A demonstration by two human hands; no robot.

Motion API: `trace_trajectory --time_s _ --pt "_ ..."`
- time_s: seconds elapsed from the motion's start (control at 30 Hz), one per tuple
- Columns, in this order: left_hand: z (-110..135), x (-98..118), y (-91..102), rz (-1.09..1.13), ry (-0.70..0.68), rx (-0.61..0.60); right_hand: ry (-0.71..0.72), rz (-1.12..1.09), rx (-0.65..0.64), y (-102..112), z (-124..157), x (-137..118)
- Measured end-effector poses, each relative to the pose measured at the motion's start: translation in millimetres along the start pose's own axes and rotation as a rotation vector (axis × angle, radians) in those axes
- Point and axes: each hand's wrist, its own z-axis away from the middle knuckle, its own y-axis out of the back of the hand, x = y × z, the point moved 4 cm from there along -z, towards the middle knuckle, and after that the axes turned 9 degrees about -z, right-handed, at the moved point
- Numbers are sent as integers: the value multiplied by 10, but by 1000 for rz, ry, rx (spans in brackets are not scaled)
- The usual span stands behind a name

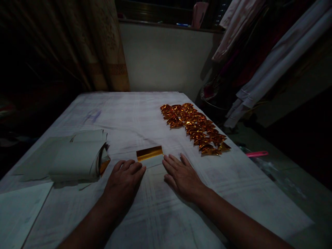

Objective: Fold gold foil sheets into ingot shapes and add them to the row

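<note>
Well left of the sheet [149, 155], a stack [75, 157] of papers lies on the cloth [129, 114]. At the sheet's near left corner rests the left hand [124, 180], palm down, fingers bent; whether they pinch it I cannot tell. The sheet, gold along its far side, lies on the cloth between both hands. At its right edge lies the right hand [183, 178], fingers extended, thumb apart from them. Farther right and beyond the sheet sit gold pieces [195, 128].
</note>
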Motion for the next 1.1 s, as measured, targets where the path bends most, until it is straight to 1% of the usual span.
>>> trace_trajectory --time_s 0.17,0.3,0.37,0.47,0.53,0.6,0.7,0.8,0.9,1.0,1.1 --pt "-3 33 -12 5 12 -2 -16 35 18 -32 -44 -82" --pt "4 21 -11 33 19 -25 11 40 34 -60 -61 -149" --pt "14 0 -14 57 24 -19 -26 48 73 -49 -40 -88" --pt "38 -37 -35 95 36 16 -133 66 152 7 12 109" --pt "54 -56 -57 116 48 34 -147 56 191 62 18 221" --pt "66 -64 -82 134 60 38 -133 23 224 125 -28 286" --pt "82 -58 -112 147 67 45 -116 -62 261 203 -189 293" --pt "103 -59 -135 160 88 58 -72 -151 233 181 -365 226" --pt "122 -109 -145 195 169 76 -26 -190 247 86 -428 172" --pt "135 -203 -146 250 295 65 -6 -209 271 -5 -391 176" --pt "141 -278 -150 297 387 42 -3 -249 256 -34 -350 197"
